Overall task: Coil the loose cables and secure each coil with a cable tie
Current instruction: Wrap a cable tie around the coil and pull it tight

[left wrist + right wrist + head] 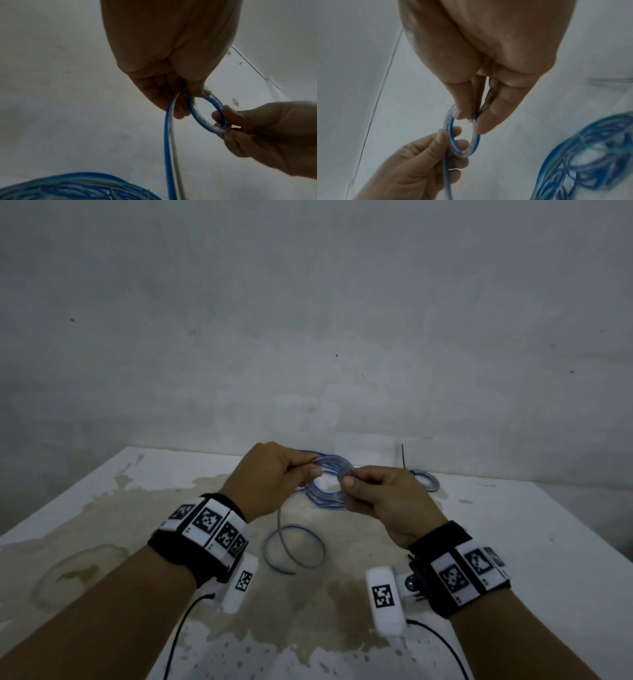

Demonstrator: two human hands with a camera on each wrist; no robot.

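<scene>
A small coil (334,459) of clear, blue-striped cable is held in the air between both hands, above the table. My left hand (313,469) pinches its left side, and the cable's free length (279,518) hangs from that hand into a loose loop (294,549) on the table. My right hand (347,479) pinches the coil's right side. In the left wrist view the left hand (185,94) grips the coil (193,116) at the top and the right hand (221,121) grips it lower right. In the right wrist view thumb and finger of the right hand (471,117) nip the coil (448,129).
A larger heap of blue cable (325,499) lies on the stained white table (513,542) under the hands. A grey coil (428,482) with a black tie (403,457) standing up sits at the back right, near the wall. Wrist camera leads trail off the front edge.
</scene>
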